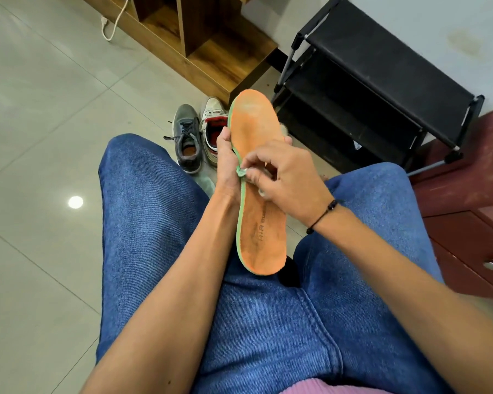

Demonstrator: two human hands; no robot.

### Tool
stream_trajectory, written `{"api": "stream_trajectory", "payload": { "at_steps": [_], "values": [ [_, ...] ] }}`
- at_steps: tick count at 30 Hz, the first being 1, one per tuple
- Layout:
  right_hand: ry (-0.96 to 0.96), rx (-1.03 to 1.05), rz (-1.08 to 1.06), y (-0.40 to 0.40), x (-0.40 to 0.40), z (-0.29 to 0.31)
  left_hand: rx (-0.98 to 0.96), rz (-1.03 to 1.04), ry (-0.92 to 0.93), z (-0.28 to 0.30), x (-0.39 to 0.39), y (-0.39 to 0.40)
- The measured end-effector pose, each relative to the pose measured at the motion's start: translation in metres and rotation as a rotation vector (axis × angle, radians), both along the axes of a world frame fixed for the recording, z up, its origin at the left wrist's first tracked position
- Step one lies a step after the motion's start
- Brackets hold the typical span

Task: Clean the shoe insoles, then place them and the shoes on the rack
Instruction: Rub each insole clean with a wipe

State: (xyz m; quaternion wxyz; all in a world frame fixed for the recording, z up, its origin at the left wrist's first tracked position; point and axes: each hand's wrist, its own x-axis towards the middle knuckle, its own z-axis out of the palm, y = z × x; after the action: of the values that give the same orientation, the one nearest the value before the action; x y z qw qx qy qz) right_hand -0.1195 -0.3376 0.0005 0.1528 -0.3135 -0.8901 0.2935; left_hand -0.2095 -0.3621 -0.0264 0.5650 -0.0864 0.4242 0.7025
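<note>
Tiled floor [40, 109] behind; left hand [225, 166] grips "AIR" insole [256, 177]; right hand [282, 177] pinches wipe [241, 172].

The orange insole [258, 177] carries dark printed lettering on its heel half, running lengthwise along the sole. The word "AIR" can be read; a second word follows it, too faint and worn to make out. No other readable text or label shows.
</note>
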Motion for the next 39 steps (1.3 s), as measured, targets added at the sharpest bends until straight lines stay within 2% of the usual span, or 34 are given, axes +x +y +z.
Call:
{"api": "stream_trajectory", "payload": {
  "at_steps": [4, 7, 11, 15, 18, 23, 28, 34, 37, 39],
  "values": [
    [-0.094, 0.17, -0.114, 0.037, -0.015, -0.002, 0.0, 0.003, 0.111, 0.008, 0.004, -0.001],
    [-0.176, 0.22, -0.2, 0.056, -0.022, -0.004, 0.128, -0.093, 0.159, 0.016, 0.01, -0.004],
    [-0.113, 0.209, -0.143, 0.038, -0.019, -0.004, 0.009, 0.008, 0.21, 0.001, -0.004, 0.002],
    [-0.092, 0.144, -0.069, 0.013, -0.001, -0.002, 0.076, 0.024, 0.082, -0.003, -0.007, 0.004],
    [-0.159, 0.204, -0.022, 0.019, 0.002, -0.002, 0.059, -0.04, 0.002, -0.006, -0.007, 0.005],
    [-0.227, 0.288, -0.139, 0.057, -0.016, -0.004, 0.15, -0.154, -0.119, -0.016, -0.005, 0.006],
    [-0.162, 0.31, -0.254, 0.067, -0.025, -0.005, 0.269, -0.166, -0.228, -0.015, -0.004, 0.001],
    [-0.131, 0.101, 0.018, 0.066, -0.01, 0.003, 0.453, -0.136, -0.329, -0.017, -0.008, -0.001],
    [-0.154, 0.029, 0.099, 0.06, -0.003, 0.008, 0.432, -0.12, -0.326, -0.014, -0.007, 0.0],
    [-0.178, 0.071, 0.115, 0.054, -0.002, 0.003, 0.387, -0.112, -0.333, -0.017, -0.006, 0.002]
  ]
}}
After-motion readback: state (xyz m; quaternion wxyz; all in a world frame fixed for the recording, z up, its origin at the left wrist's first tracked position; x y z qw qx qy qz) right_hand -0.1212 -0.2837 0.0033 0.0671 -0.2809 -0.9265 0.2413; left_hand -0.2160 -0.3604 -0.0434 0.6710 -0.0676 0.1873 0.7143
